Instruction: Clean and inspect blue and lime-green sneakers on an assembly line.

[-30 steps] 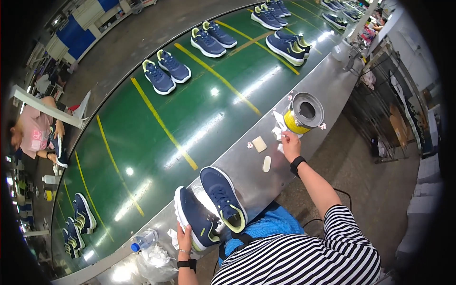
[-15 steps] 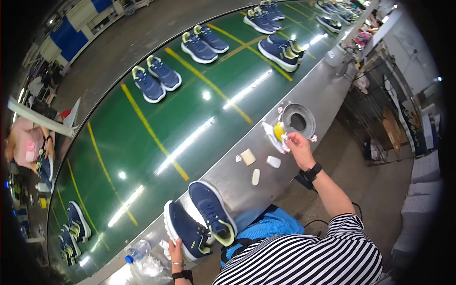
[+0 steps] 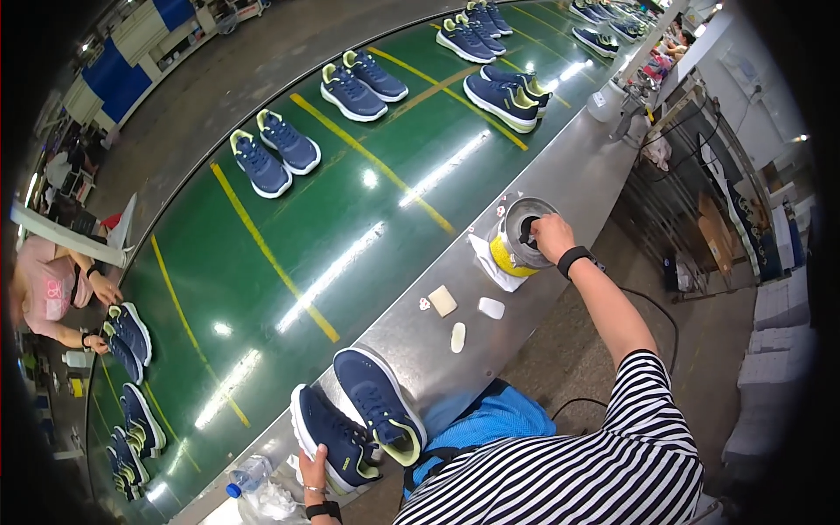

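Observation:
Two navy sneakers with white soles and lime linings rest together on the near edge of the metal counter. My left hand [image 3: 312, 472] is wrapped around the heel side of the left sneaker [image 3: 331, 437]. The right sneaker [image 3: 376, 398] stands beside it, untouched. Farther right, my right hand [image 3: 553, 236] reaches into a round metal container [image 3: 523, 213] with a yellow band. Its fingers look pinched together at the dark opening. Whatever they grip is hidden. A white cloth [image 3: 490, 267] lies under and beside the container.
A beige block [image 3: 443, 301], a white block [image 3: 492, 308] and a pale oval piece [image 3: 458, 338] lie on the counter. A blue-capped bottle [image 3: 249, 477] is near my left hand. Pairs of sneakers sit on the green conveyor [image 3: 289, 245]. A co-worker [image 3: 57, 284] handles shoes at far left.
My right hand has moved from the white cloth beside the container into its opening. My left hand stays on the sneaker. The co-worker has brought a pair of shoes down onto the belt.

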Motion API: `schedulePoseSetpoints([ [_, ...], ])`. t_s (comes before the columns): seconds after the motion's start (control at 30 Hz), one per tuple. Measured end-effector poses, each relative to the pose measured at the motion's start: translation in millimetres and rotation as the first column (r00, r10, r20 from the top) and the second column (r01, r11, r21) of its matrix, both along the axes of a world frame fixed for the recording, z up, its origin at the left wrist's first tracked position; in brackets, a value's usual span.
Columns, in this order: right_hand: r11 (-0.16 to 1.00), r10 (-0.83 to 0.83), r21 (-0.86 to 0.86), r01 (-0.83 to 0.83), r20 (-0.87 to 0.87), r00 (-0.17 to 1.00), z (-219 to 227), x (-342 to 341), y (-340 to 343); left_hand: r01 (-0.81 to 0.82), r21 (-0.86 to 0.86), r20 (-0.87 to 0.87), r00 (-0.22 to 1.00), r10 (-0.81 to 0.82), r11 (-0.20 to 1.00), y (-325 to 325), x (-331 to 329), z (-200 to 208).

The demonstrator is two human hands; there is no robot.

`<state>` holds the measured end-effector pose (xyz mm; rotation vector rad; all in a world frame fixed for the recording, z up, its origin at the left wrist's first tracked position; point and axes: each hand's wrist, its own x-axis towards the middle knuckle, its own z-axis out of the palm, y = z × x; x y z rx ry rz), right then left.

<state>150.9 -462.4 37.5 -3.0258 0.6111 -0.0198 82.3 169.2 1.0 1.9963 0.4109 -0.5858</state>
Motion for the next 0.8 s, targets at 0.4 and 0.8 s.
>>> schedulePoseSetpoints([
  [0.4, 0.981, 0.006, 0.188, -0.049, 0.223, 0.975, -17.8, -23.7, -46.8, -0.102, -0.333, -0.122, 0.990, 0.065, 0.937, -8.6, -5.2, 43.7],
  [0.8, 0.961, -0.140, 0.276, 0.006, 0.466, 0.874, 1.9, -35.5, -12.3, 0.128, -0.419, -0.111, 0.975, -0.191, 0.899, 4.5, -18.1, 72.7],
])
